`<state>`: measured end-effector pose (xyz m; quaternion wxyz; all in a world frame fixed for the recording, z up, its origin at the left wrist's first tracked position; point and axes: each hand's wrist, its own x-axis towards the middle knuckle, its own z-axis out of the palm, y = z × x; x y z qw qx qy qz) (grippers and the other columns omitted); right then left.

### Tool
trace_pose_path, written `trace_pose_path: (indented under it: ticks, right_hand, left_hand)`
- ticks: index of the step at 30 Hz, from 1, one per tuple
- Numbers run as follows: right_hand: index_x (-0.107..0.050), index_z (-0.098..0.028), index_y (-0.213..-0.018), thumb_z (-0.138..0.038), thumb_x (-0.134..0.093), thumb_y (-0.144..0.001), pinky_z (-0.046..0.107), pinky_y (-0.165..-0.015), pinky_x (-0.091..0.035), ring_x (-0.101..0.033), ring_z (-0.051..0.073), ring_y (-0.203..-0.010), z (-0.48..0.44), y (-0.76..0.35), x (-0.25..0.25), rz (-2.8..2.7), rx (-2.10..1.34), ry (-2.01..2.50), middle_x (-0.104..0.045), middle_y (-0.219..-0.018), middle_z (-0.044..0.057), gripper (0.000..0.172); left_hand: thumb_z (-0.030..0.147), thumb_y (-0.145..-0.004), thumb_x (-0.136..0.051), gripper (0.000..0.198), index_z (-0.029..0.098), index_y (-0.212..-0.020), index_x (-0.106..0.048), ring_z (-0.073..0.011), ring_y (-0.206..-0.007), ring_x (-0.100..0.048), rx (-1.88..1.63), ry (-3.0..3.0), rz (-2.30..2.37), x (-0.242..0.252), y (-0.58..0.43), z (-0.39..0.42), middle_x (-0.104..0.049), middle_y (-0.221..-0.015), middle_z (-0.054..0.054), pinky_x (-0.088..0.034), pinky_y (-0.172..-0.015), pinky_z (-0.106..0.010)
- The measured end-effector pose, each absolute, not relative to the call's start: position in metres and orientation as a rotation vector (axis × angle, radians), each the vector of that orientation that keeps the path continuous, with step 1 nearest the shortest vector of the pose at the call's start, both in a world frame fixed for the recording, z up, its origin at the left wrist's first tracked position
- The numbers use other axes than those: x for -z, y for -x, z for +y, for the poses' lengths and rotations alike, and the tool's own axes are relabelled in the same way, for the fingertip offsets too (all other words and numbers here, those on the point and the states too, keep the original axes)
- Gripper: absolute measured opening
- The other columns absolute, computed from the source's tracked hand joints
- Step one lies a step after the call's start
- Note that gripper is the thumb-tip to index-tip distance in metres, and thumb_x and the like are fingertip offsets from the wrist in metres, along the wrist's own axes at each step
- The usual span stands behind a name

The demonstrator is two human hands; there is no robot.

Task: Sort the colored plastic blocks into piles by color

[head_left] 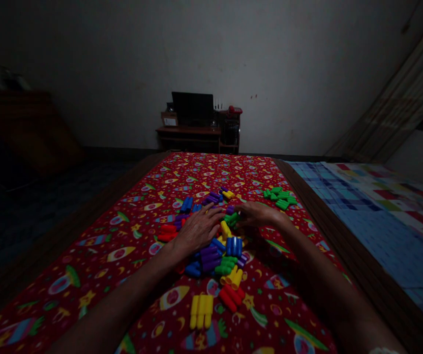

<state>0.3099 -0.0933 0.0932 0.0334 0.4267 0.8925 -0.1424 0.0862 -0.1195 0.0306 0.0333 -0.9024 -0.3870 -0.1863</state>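
Note:
Several plastic toy blocks in red, blue, yellow, green and purple lie scattered on a red patterned cloth (130, 246). My left hand (198, 228) rests palm down with fingers spread over the middle of the pile, next to a yellow block (225, 229). My right hand (256, 214) reaches in from the right, its fingers curled around a green block (231, 218). A blue block cluster (234, 246) and a purple one (210, 257) lie just in front of my hands.
A separate heap of green blocks (280, 197) sits at the far right of the cloth. A yellow piece (201, 310) and a red piece (231, 297) lie nearer me. A checked mat (374, 216) lies to the right. A low desk with a monitor (193, 109) stands by the far wall.

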Motion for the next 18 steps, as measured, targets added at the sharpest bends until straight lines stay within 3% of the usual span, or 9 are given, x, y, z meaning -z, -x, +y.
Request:
trace_pose_path:
  ticks: [4, 9, 13, 18]
  right_hand:
    - [-0.068, -0.013, -0.09, -0.024, -0.061, -0.082, 0.021, -0.054, -0.028, -0.05, 0.011, -0.061, -0.086, -0.323, -0.1, 2.735, 0.354, -1.409, -0.065, -0.075, 0.004, 0.016]
    - [-0.066, -0.011, -0.078, -0.023, -0.058, -0.081, 0.021, -0.052, -0.026, -0.046, 0.009, -0.058, -0.075, -0.346, -0.106, 2.771, 0.311, -1.758, -0.061, -0.069, 0.001, 0.014]
    - [-0.068, -0.012, -0.087, -0.023, -0.058, -0.081, 0.02, -0.056, -0.034, -0.056, 0.012, -0.063, -0.059, -0.382, -0.1, 2.719, 0.324, -2.202, -0.065, -0.073, 0.002, 0.017]
    - [-0.068, -0.012, -0.107, -0.027, -0.062, -0.079, 0.024, -0.067, -0.044, -0.065, 0.02, -0.082, -0.045, -0.429, -0.081, 2.435, 0.098, -2.677, -0.072, -0.089, 0.009, 0.032]
  left_hand:
    - [0.022, -0.091, -0.045, 0.036, 0.023, -0.125, -0.055, -0.0254, -0.136, -0.035, 0.572, 2.78, -1.178, -0.029, -0.086, -0.118, -0.053, -0.137, -0.002, -0.035, -0.111, -0.044]
    - [0.02, -0.091, -0.045, 0.036, 0.023, -0.126, -0.055, -0.0243, -0.136, -0.035, 0.591, 2.79, -1.181, -0.031, -0.087, -0.119, -0.053, -0.138, -0.002, -0.036, -0.11, -0.044]
    - [0.021, -0.091, -0.045, 0.037, 0.023, -0.126, -0.054, -0.0236, -0.135, -0.036, 0.591, 2.8, -1.194, -0.032, -0.086, -0.12, -0.053, -0.138, -0.003, -0.037, -0.11, -0.044]
    - [0.021, -0.091, -0.044, 0.036, 0.024, -0.126, -0.054, -0.0233, -0.135, -0.036, 0.6, 2.802, -1.179, -0.031, -0.086, -0.119, -0.053, -0.138, -0.002, -0.036, -0.11, -0.044]
